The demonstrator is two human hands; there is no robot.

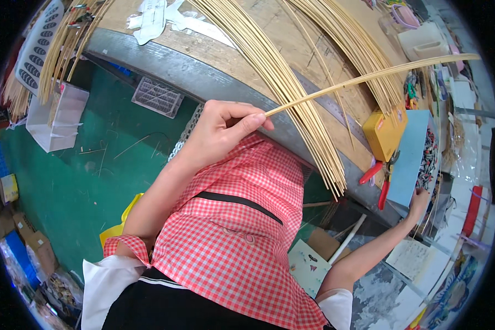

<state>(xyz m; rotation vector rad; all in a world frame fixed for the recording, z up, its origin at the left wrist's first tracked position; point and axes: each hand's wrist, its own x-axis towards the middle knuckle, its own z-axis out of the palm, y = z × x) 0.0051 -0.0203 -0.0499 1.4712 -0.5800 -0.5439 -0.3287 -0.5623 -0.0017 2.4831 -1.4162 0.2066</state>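
Left hand (225,126) has the thumb and fingertips pinched on one end of a pale straw-coloured stick (368,80), super long and slim, running from the bench's (165,66) front edge past its right end. Right hand's (419,202) at the blue box (415,148); can't tell what those fingers hold.

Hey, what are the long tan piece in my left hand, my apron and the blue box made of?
Tan piece: probably bamboo or wood; matte, pale, slim, slightly bowed.
Apron: likely cloth; matte, checked, softly creased.
Blue box: plastic or card, unclear; smooth, evenly coloured wall.
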